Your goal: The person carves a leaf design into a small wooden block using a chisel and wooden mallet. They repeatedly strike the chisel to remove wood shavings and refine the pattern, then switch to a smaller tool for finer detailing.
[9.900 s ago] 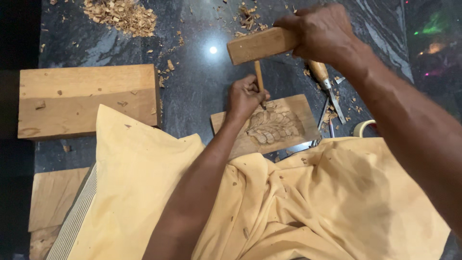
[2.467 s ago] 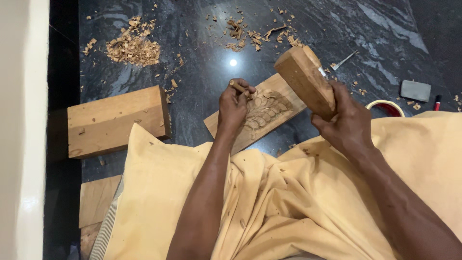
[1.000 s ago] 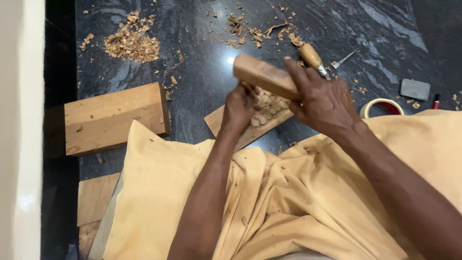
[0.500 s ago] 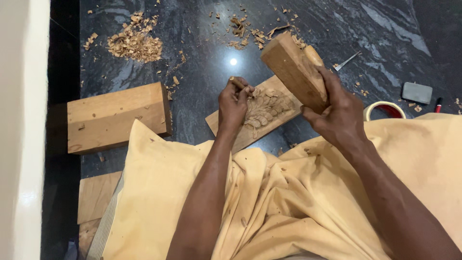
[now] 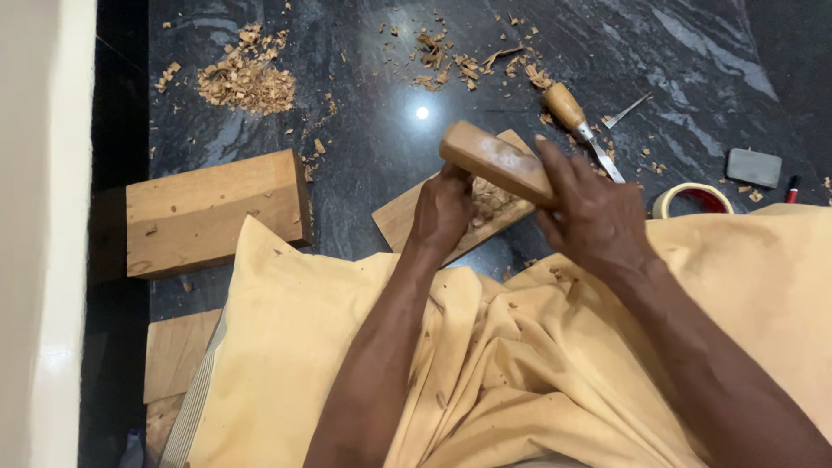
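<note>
A flat wooden board with a carved relief (image 5: 407, 221) lies on the dark stone floor in front of my lap. My left hand (image 5: 444, 208) is closed around a chisel that stands on the carving; the hand and mallet hide the tool almost fully. My right hand (image 5: 594, 217) grips a wooden block mallet (image 5: 494, 160), which sits low, right over my left fist. Yellow cloth (image 5: 520, 364) covers my legs.
A thick wooden block (image 5: 212, 212) lies to the left, another plank (image 5: 173, 355) at the lower left. A spare wooden-handled chisel (image 5: 576, 121), a tape roll (image 5: 689, 198), a grey stone (image 5: 752, 166) and heaps of wood shavings (image 5: 243, 78) lie about. A pale wall (image 5: 43, 234) bounds the left.
The mallet has swung down from its raised, tilted position half a second ago onto the top of the chisel in my left hand. The left hand stays on the carving.
</note>
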